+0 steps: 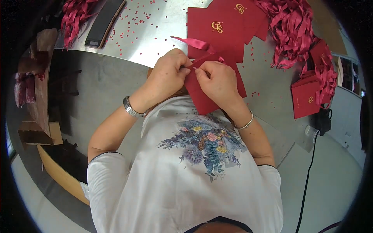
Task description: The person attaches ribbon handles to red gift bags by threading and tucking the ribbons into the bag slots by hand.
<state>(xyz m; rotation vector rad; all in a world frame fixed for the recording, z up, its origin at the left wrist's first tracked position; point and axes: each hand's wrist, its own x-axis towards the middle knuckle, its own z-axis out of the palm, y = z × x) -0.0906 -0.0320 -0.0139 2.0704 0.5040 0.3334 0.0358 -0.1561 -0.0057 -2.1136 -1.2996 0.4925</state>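
Observation:
A dark red paper bag (201,99) is tilted between my two hands, in front of my body at the table's near edge. My left hand (168,73) is closed in a pinch at the bag's upper left edge. My right hand (220,82) lies over the bag, thumb and forefinger pressed together on a small bit of pink-red ribbon. From the top of the bag a glossy ribbon (198,43) loops out, its loose end lying to the left. Fingers hide exactly where the ribbon passes through the paper.
Flat red bags with gold lettering (215,33) lie just beyond my hands. A big heap of ribbons (291,27) is at the far right, near finished-looking bags with ribbons (305,97). At far left are a dark phone (105,24) and more ribbons (75,19). Red paper dots (136,23) litter the metal table.

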